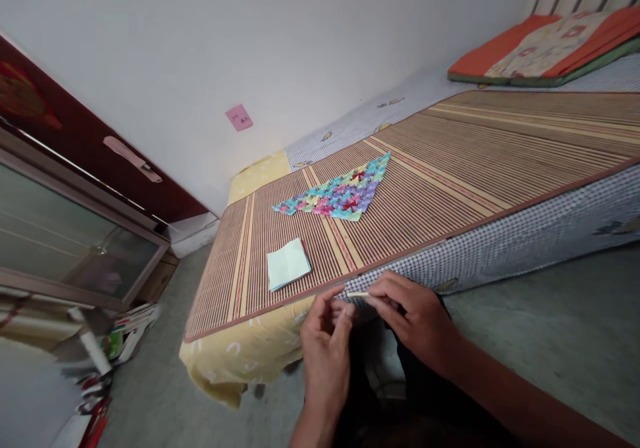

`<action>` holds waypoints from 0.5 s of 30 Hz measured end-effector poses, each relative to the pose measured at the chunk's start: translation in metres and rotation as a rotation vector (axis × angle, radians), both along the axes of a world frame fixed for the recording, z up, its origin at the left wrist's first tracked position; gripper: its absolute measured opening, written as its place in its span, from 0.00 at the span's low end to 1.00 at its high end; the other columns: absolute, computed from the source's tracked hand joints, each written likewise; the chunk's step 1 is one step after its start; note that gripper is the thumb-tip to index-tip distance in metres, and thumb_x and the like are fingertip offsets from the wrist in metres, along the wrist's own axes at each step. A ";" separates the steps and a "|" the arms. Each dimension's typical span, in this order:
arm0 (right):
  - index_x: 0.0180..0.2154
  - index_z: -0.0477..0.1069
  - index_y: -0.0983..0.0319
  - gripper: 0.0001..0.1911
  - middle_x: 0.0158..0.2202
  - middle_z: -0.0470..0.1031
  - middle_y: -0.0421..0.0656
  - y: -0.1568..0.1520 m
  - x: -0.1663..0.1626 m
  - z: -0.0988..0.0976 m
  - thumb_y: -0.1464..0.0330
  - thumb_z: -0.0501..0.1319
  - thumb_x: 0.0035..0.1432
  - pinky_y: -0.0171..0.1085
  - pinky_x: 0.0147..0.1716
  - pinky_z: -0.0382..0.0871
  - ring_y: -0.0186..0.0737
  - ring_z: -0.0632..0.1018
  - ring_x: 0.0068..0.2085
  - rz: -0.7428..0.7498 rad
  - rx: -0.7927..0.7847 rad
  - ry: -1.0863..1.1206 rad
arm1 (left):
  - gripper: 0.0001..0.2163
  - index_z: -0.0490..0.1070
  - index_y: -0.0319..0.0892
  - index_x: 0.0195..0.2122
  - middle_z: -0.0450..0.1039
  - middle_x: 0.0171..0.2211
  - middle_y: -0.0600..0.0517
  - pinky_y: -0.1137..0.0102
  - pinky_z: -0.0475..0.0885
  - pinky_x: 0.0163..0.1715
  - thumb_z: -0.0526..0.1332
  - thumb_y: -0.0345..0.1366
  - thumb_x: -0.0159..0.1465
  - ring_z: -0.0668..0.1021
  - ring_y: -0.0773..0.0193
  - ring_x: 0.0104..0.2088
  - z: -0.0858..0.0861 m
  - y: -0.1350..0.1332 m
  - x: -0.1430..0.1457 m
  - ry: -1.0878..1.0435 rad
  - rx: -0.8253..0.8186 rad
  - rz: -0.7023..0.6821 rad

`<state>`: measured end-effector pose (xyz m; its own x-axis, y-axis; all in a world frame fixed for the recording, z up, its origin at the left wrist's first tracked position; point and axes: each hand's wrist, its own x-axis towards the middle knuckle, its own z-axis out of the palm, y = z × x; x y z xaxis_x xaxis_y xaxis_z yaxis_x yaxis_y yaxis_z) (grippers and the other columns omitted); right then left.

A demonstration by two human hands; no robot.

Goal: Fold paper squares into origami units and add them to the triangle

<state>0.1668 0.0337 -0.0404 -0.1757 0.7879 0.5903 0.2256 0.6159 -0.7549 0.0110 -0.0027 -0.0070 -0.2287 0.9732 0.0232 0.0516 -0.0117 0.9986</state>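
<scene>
Your right hand (415, 315): grip narrow, thumb and fingers pinched on one end of a thin pale strip (357, 295). The strip lies roughly level, its free end pointing toward your left. It sits between your two hands, just off the near edge of the bed.

Your left hand (327, 341): palm turned partly up, fingers curled, thumb tip close to the strip's free end. Grip fairly narrow; cannot tell whether it touches the strip.

Ahead of you, a striped mat (450, 141) covers much of the bed, with a brown border along the near side. On it, near that border and left of your hands, a small stack of pale green paper (289, 266), sheets slightly out of line, a bit of red showing at its right edge. Farther back on the mat, a flat triangular piece (340, 191) made of many small folded-looking units: blue, green, yellow, pink, purple, some red.

Below the mat, yellow cloth (260, 355) hangs at the near left corner; checked cloth (500, 251) runs along the side to the right. Pink note (239, 118) on the wall behind. Orange folded bedding (550, 45) at far right.
</scene>
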 end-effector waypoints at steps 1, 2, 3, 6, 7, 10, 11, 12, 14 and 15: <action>0.36 0.72 0.61 0.10 0.32 0.71 0.41 0.000 0.000 0.000 0.76 0.56 0.68 0.35 0.34 0.67 0.37 0.74 0.34 -0.018 0.091 -0.035 | 0.13 0.79 0.43 0.47 0.78 0.29 0.54 0.72 0.74 0.37 0.69 0.41 0.62 0.78 0.65 0.32 0.003 -0.002 0.000 0.030 0.000 -0.027; 0.37 0.72 0.61 0.11 0.32 0.72 0.42 0.000 0.000 0.000 0.78 0.55 0.69 0.35 0.35 0.67 0.38 0.74 0.34 -0.026 0.161 -0.062 | 0.13 0.80 0.42 0.46 0.79 0.29 0.52 0.71 0.74 0.37 0.68 0.42 0.63 0.79 0.64 0.32 0.006 -0.003 0.000 0.036 -0.007 -0.052; 0.38 0.73 0.61 0.11 0.32 0.71 0.42 0.000 0.000 0.000 0.78 0.54 0.69 0.35 0.34 0.68 0.38 0.74 0.34 -0.031 0.209 -0.083 | 0.12 0.81 0.42 0.44 0.80 0.30 0.51 0.70 0.75 0.38 0.67 0.42 0.63 0.80 0.62 0.32 0.007 -0.004 0.000 0.028 -0.015 -0.069; 0.39 0.73 0.60 0.11 0.32 0.72 0.42 -0.002 -0.001 0.002 0.79 0.55 0.68 0.35 0.34 0.68 0.37 0.75 0.33 -0.011 0.234 -0.063 | 0.10 0.82 0.41 0.36 0.82 0.31 0.48 0.68 0.77 0.38 0.69 0.42 0.62 0.82 0.60 0.33 0.008 -0.006 -0.001 -0.008 -0.008 -0.036; 0.40 0.74 0.60 0.11 0.33 0.73 0.42 -0.003 -0.001 0.004 0.79 0.56 0.68 0.34 0.35 0.69 0.37 0.76 0.34 0.008 0.201 -0.028 | 0.10 0.82 0.41 0.35 0.82 0.30 0.48 0.68 0.77 0.37 0.69 0.42 0.61 0.82 0.60 0.32 0.007 -0.006 -0.001 -0.010 0.000 -0.016; 0.38 0.74 0.59 0.09 0.34 0.76 0.40 -0.006 -0.002 0.009 0.77 0.59 0.68 0.33 0.37 0.71 0.36 0.78 0.36 0.071 0.023 0.086 | 0.09 0.81 0.41 0.34 0.81 0.28 0.49 0.69 0.76 0.36 0.69 0.42 0.62 0.82 0.60 0.31 0.006 -0.006 -0.004 0.003 0.037 0.020; 0.37 0.74 0.59 0.08 0.33 0.76 0.39 -0.007 -0.002 0.010 0.76 0.60 0.67 0.32 0.37 0.70 0.35 0.78 0.36 0.082 -0.035 0.115 | 0.09 0.81 0.41 0.34 0.81 0.28 0.50 0.69 0.76 0.36 0.69 0.42 0.62 0.81 0.61 0.31 0.005 -0.006 -0.004 0.007 0.053 0.023; 0.35 0.74 0.59 0.08 0.33 0.75 0.39 -0.008 -0.003 0.011 0.75 0.60 0.67 0.32 0.36 0.70 0.35 0.78 0.35 0.087 -0.082 0.138 | 0.09 0.81 0.41 0.33 0.80 0.28 0.50 0.70 0.76 0.36 0.69 0.42 0.62 0.81 0.61 0.31 0.005 -0.006 -0.005 0.009 0.068 0.023; 0.33 0.73 0.59 0.08 0.31 0.75 0.38 -0.009 -0.005 0.013 0.73 0.61 0.67 0.33 0.35 0.69 0.35 0.77 0.33 0.089 -0.142 0.167 | 0.09 0.80 0.40 0.32 0.79 0.28 0.51 0.70 0.75 0.35 0.69 0.42 0.61 0.80 0.62 0.31 0.004 -0.006 -0.005 0.005 0.084 0.020; 0.33 0.73 0.59 0.08 0.31 0.75 0.38 -0.010 -0.006 0.014 0.72 0.61 0.67 0.33 0.35 0.69 0.35 0.77 0.33 0.087 -0.160 0.175 | 0.09 0.80 0.40 0.32 0.79 0.28 0.51 0.71 0.75 0.35 0.70 0.42 0.61 0.79 0.62 0.31 0.004 -0.007 -0.005 -0.002 0.082 0.019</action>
